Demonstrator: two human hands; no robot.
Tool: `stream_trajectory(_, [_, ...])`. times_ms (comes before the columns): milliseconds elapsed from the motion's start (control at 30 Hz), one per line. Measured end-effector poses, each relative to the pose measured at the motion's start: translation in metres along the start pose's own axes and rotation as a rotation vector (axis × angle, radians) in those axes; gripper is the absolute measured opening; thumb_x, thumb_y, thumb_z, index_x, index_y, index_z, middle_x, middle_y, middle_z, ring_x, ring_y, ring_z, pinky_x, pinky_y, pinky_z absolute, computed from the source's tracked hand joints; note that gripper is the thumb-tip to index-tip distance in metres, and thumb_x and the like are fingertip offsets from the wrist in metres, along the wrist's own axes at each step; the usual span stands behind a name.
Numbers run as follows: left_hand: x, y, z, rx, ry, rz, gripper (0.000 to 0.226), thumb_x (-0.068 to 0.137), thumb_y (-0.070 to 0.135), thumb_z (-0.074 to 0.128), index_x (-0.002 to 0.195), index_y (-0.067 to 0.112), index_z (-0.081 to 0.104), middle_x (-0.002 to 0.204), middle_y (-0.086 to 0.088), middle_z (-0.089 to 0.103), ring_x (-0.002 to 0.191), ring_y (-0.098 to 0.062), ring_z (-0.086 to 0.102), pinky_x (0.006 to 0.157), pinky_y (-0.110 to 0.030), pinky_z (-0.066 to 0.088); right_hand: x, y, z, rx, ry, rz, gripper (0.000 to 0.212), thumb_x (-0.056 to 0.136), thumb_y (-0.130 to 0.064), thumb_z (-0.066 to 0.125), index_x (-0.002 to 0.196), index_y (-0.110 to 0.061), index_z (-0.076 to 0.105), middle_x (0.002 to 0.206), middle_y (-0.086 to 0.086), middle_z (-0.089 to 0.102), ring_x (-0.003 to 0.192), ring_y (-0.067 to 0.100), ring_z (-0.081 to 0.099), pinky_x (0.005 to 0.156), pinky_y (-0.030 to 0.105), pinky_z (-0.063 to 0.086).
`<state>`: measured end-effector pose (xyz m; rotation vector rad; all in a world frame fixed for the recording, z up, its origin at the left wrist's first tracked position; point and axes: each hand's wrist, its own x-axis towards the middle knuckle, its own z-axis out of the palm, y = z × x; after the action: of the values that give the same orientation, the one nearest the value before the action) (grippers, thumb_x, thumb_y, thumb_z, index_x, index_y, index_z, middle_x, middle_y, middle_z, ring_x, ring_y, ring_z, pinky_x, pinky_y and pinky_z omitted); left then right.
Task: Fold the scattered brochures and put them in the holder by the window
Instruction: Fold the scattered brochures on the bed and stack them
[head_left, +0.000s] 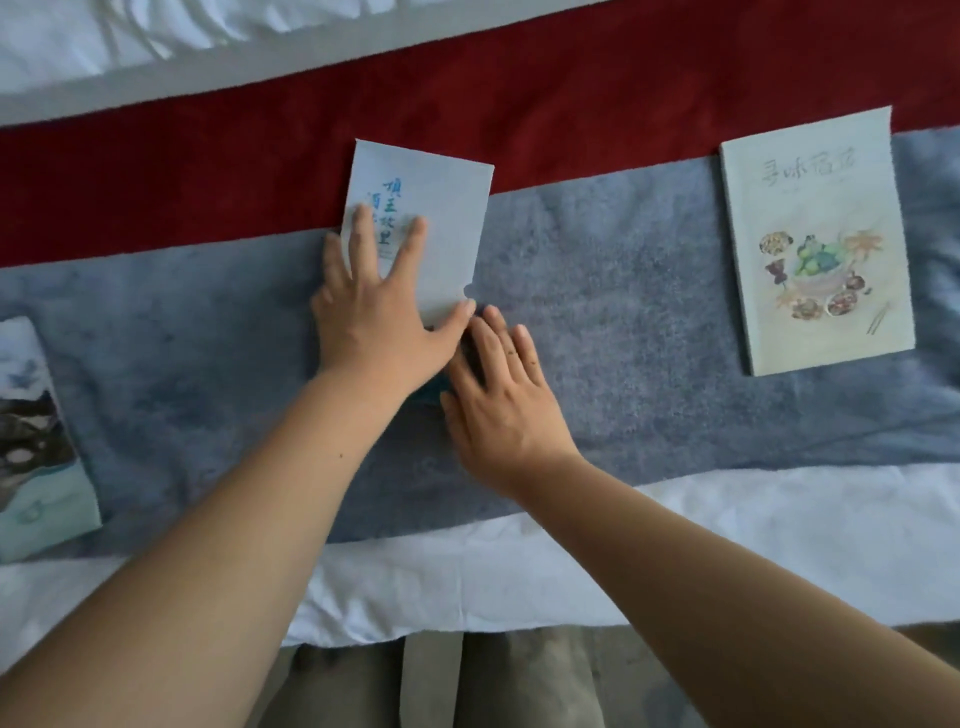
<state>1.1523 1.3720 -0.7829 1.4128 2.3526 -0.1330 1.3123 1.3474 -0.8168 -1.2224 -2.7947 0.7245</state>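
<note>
Head view, pale brochure (453, 208), blue brush characters, left hand (379, 327) pressing

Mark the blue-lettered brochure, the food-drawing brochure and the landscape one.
blue-lettered brochure (448, 215), head view, bare cover right of the lettering
food-drawing brochure (815, 244), head view, cover middle
landscape brochure (41, 441), head view, cover middle

The left hand (379, 317) presses flat on the pale paper brochure with blue characters (441, 208), and the right hand (498, 395) touches its near right corner. Right of that hold, the fleecy grey bed runner (597, 312) lies bare up to the pale brochure with a painted food bowl (815, 244), well apart. To the left, bare runner reaches the landscape-printed brochure (36, 441). Beyond, the dark red cloth band (260, 156) lies open. Both forearms cross the near white sheet (753, 530).
</note>
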Motion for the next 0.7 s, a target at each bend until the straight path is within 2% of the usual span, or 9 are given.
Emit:
stream_trajectory(133, [0.000,0.000,0.008,0.004,0.002,0.000,0.094,0.087,0.077,0.050,0.162,0.039,0.009,0.172,-0.010,-0.009,0.155,-0.048,0.000,0.113,-0.065,0.028,-0.006,0.026,-0.006,-0.057,0.017,-0.082,0.055,0.104,-0.027,0.041,0.154,-0.004,0.041,0.162,0.014,0.035,0.154,0.031,0.024,0.127,0.047,0.016])
stream_trajectory(200, [0.001,0.003,0.010,0.013,-0.034,-0.012,0.097,0.087,0.074,0.053,0.162,0.038,0.005,0.171,-0.010,-0.013,0.154,-0.049,-0.003,0.115,-0.066,0.026,-0.010,0.043,-0.014,-0.093,0.002,-0.082,0.057,0.104,-0.028,0.042,0.156,-0.005,0.036,0.166,0.010,0.029,0.155,0.027,0.021,0.127,0.045,0.015])
stream_trajectory(400, [0.005,0.015,0.007,0.030,-0.107,-0.038,0.108,0.081,0.071,0.059,0.162,0.037,-0.004,0.170,-0.012,-0.020,0.154,-0.049,-0.009,0.113,-0.066,0.026,-0.016,0.093,-0.044,-0.169,-0.058,0.155,0.064,0.108,-0.040,0.029,0.162,-0.007,0.018,0.171,0.006,0.009,0.158,0.023,0.004,0.128,0.042,0.004])
stream_trajectory(500, [0.007,0.029,0.008,0.046,-0.114,-0.032,0.111,0.080,0.074,0.057,0.162,0.035,-0.008,0.169,-0.013,-0.022,0.154,-0.048,-0.010,0.113,-0.065,0.026,-0.015,0.107,-0.054,-0.181,-0.083,0.212,0.066,0.108,-0.043,0.023,0.163,-0.010,0.012,0.172,0.003,0.003,0.158,0.020,-0.001,0.128,0.040,0.001])
stream_trajectory(700, [0.009,0.084,0.015,0.059,-0.088,0.066,0.117,0.077,0.088,0.050,0.163,0.031,-0.006,0.169,-0.018,-0.019,0.154,-0.050,-0.005,0.117,-0.063,0.021,-0.019,0.120,-0.063,-0.149,-0.041,0.353,0.066,0.109,-0.037,0.025,0.163,-0.008,0.001,0.171,0.007,-0.010,0.157,0.020,-0.010,0.128,0.040,-0.002])
